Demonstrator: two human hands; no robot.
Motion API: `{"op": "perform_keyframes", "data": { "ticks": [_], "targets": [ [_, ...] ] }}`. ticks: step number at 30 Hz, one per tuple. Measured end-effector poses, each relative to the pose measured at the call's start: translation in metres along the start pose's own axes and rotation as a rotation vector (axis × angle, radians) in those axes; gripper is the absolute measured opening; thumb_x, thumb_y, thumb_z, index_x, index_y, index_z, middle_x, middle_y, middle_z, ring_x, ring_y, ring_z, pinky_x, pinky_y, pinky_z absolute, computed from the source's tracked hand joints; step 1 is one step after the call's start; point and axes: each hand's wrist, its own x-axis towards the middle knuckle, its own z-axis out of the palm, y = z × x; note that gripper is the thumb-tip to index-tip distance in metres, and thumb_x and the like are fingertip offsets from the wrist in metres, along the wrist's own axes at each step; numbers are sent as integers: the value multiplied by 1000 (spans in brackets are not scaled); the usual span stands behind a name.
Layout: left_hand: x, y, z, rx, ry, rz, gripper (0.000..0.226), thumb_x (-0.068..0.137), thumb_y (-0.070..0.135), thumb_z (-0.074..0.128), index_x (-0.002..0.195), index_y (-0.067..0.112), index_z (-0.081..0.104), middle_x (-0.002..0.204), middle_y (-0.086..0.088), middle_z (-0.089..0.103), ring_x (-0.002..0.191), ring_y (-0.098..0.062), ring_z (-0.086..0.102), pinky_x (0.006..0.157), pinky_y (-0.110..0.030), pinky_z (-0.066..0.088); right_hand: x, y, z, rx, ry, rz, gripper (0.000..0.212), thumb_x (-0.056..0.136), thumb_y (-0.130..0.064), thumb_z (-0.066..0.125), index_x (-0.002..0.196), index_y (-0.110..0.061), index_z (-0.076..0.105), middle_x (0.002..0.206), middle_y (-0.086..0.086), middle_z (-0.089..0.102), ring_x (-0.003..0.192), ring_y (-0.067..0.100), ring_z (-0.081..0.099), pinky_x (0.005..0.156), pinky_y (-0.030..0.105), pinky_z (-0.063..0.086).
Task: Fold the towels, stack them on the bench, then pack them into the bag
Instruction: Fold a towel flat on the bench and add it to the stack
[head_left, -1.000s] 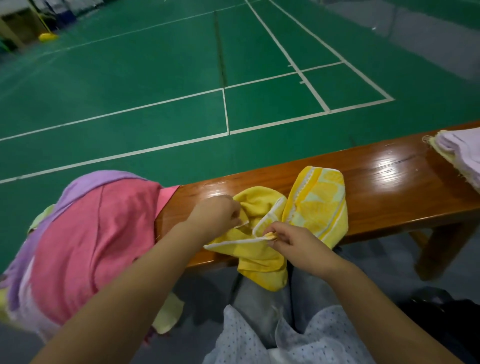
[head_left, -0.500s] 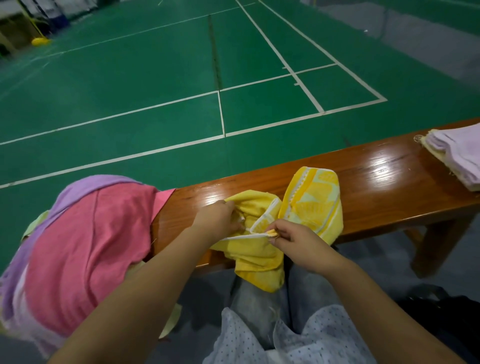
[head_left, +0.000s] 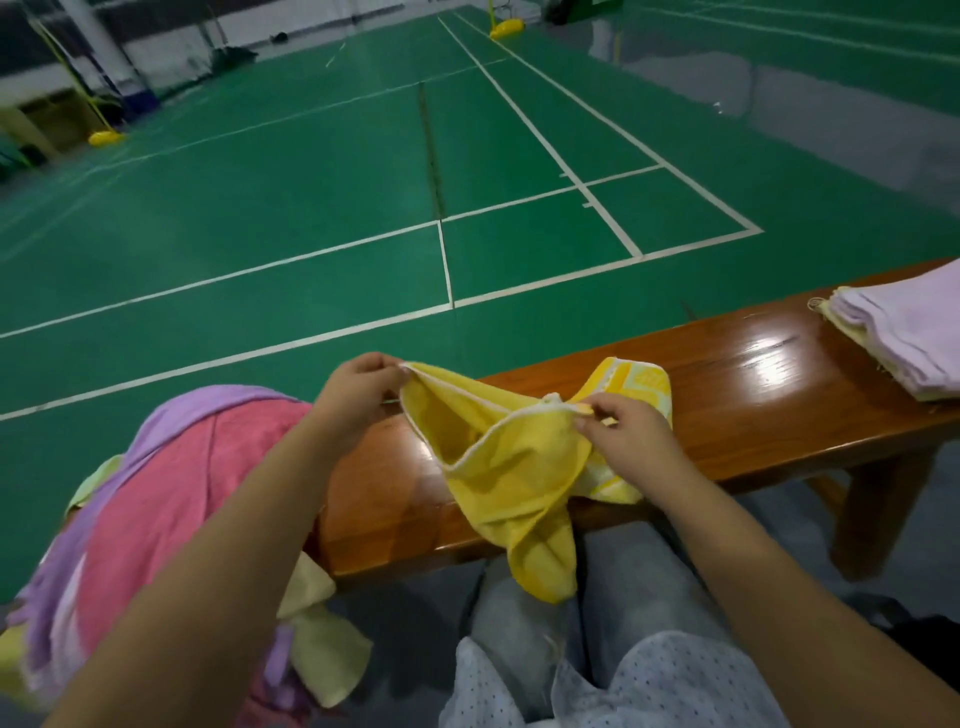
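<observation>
A yellow towel (head_left: 514, 467) with a white hem hangs rumpled over the front edge of the wooden bench (head_left: 753, 395). My left hand (head_left: 358, 389) pinches one corner of its hem, raised above the bench's left part. My right hand (head_left: 623, 431) pinches the hem further along, so the edge stretches between both hands. The towel's lower part droops onto my knees. A stack of folded lilac and pale yellow towels (head_left: 904, 338) lies on the bench at the far right.
A heap of unfolded pink, lilac and pale yellow towels (head_left: 156, 509) covers the bench's left end and hangs down. A dark bag (head_left: 930, 634) sits low at the right edge. Beyond the bench spreads a green court floor (head_left: 363, 208) with white lines.
Both hands have lifted and moved apart, pulling the yellow towel's hem out into a line. The head view has tilted up, showing more of the court.
</observation>
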Motion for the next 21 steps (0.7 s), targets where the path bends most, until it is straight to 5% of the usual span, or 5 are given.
{"op": "perform_keyframes", "data": {
  "ticks": [4, 7, 11, 16, 21],
  "targets": [
    [4, 53, -18, -231, 157, 80, 21, 93, 0, 47, 75, 11, 50, 57, -2, 52, 50, -9, 51, 50, -20, 47, 29, -43, -33, 146, 107, -99, 11, 96, -9, 51, 91, -17, 56, 66, 4, 59, 41, 2, 56, 40, 17, 40],
    [6, 96, -38, -478, 216, 159, 17, 92, -1, 44, 78, 8, 48, 51, 0, 51, 36, -3, 48, 42, -15, 43, 48, -77, -62, 199, 211, -175, 22, 98, -11, 46, 83, -26, 51, 72, 3, 59, 45, 6, 62, 37, 20, 41],
    [-6, 138, -51, -648, 235, 350, 21, 89, -7, 47, 75, 8, 48, 65, -8, 60, 56, -16, 63, 55, -22, 53, 63, -121, -92, 407, 266, -273, 25, 100, -4, 39, 85, -22, 49, 87, 2, 56, 56, 4, 67, 45, 18, 51],
    [-21, 140, -47, -433, 285, 530, 23, 88, -4, 57, 72, 9, 47, 77, -10, 55, 68, -15, 62, 75, -26, 55, 74, -141, -111, 438, 303, -353, 28, 99, -2, 39, 82, -23, 48, 90, -1, 57, 67, 2, 68, 55, 18, 55],
    [-23, 116, -53, 18, 218, 574, 40, 77, -10, 70, 96, 19, 50, 87, -1, 55, 71, -4, 58, 69, -15, 50, 83, -134, -114, 499, 354, -304, 25, 98, -4, 43, 84, -23, 51, 92, 0, 58, 74, 6, 66, 63, 15, 54]
  ]
}}
